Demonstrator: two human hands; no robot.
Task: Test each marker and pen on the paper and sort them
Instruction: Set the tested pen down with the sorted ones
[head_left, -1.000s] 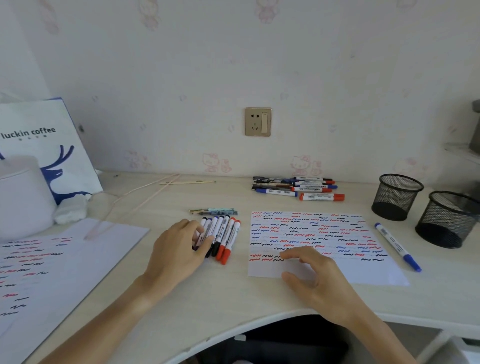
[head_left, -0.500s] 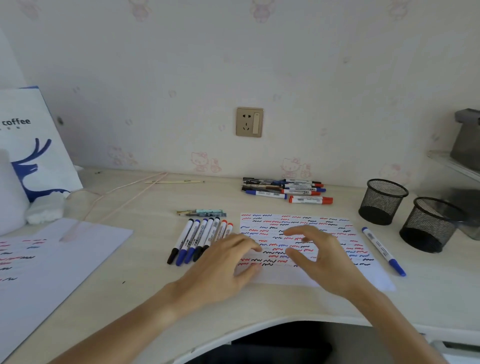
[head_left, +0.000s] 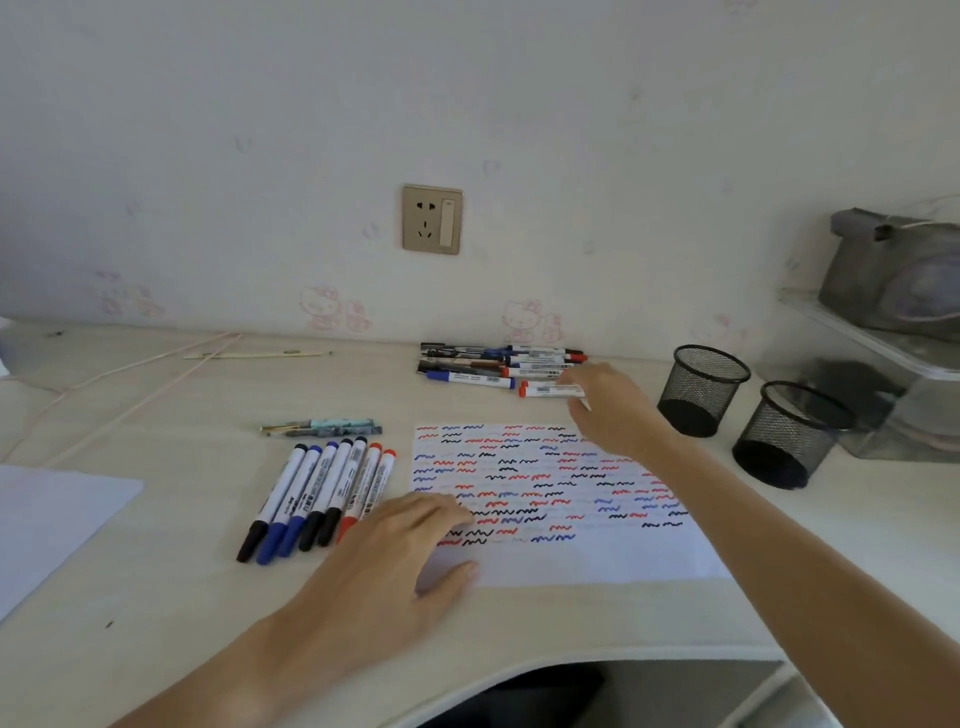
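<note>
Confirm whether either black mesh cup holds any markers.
No: both black mesh cups look empty inside, with only dark mesh bottoms showing.

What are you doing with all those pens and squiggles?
A person is trying out markers on a sheet of paper that is already covered in red, blue and black squiggles. The left hand rests flat on the paper's near left corner. The right hand reaches to the pile of markers by the wall and touches a red-capped marker there. A row of seven markers lies left of the paper. Two mesh cups stand on the right.
</note>
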